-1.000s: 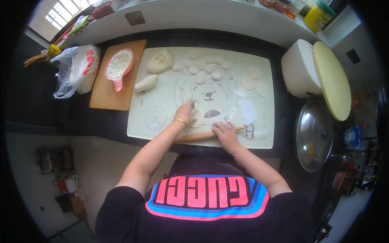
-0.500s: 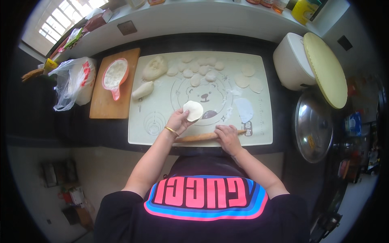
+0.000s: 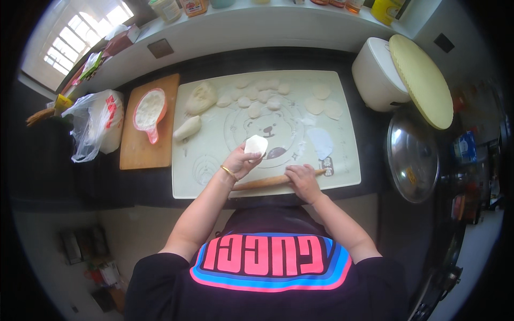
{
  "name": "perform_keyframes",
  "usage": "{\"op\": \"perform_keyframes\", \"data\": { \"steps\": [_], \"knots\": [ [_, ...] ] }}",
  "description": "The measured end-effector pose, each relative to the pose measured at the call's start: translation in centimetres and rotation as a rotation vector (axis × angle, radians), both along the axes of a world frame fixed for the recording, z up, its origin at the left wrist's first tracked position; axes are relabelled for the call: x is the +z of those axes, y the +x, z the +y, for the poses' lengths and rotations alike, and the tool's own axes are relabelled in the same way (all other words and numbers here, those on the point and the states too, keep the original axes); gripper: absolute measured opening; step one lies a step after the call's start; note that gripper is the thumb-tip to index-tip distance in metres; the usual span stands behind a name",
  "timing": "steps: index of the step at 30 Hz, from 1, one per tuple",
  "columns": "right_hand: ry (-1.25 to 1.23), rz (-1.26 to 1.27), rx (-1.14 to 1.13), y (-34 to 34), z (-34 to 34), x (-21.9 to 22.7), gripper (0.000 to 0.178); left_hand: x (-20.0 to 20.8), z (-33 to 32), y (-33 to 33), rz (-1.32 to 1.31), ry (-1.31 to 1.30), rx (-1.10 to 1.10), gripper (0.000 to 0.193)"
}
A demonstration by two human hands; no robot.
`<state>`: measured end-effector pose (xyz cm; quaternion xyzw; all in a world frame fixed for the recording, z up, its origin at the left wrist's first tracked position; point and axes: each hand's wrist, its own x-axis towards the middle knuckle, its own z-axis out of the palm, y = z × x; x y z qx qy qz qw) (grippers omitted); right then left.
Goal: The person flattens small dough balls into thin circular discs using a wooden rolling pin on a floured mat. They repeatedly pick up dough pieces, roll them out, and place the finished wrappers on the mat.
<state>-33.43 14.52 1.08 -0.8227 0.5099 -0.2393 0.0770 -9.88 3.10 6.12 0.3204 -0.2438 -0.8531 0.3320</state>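
A thin round dough wrapper (image 3: 256, 144) is pinched in my left hand (image 3: 242, 162), lifted over the middle of the pale kneading mat (image 3: 342, 134). My right hand (image 3: 303, 181) is closed on a wooden rolling pin (image 3: 262, 183) that lies along the mat's near edge. Several small dough pieces (image 3: 254, 110) are spread toward the mat's far side, with rolled wrappers (image 3: 321, 92) at the far right. A large dough lump (image 3: 201, 98) and a dough log (image 3: 187, 128) lie at the left. A white scraper (image 3: 320, 143) rests at the right of the mat.
Left of the mat, a wooden board (image 3: 133, 152) carries a pink scoop (image 3: 153, 134) of flour, beside a plastic bag (image 3: 96, 125). At right stand a white bin (image 3: 375, 75), a round yellowish tray (image 3: 423, 80) and a glass lid (image 3: 411, 160). Jars (image 3: 194, 6) line the far ledge.
The wrapper in my left hand has tilted and its edge looks more folded. My right hand stays on the rolling pin. The whole view has turned slightly.
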Motion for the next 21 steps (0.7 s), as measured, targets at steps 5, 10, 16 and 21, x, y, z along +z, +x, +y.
{"op": "perform_keyframes", "data": {
  "steps": [5, 10, 16, 21],
  "knots": [
    [0.004, -0.003, 0.02, 0.2, -0.3, 0.2, 0.04, -1.0, -1.5, -2.1, -0.269, 0.14, -0.089, 0.032],
    [0.02, 0.005, 0.02, -0.2, -0.3, 0.0, 0.037, -0.5, -4.4, -11.1, -0.324, 0.038, -0.195, 0.032],
    [-0.01, 0.002, 0.018, 0.0, -0.4, -0.6, 0.039, 0.3, -8.6, -20.6, -0.228, -0.068, -0.113, 0.031],
    [0.015, 0.017, 0.004, -0.3, -0.2, -0.5, 0.04, -2.8, -10.4, -20.2, -1.184, -0.956, -0.149, 0.025]
  ]
}}
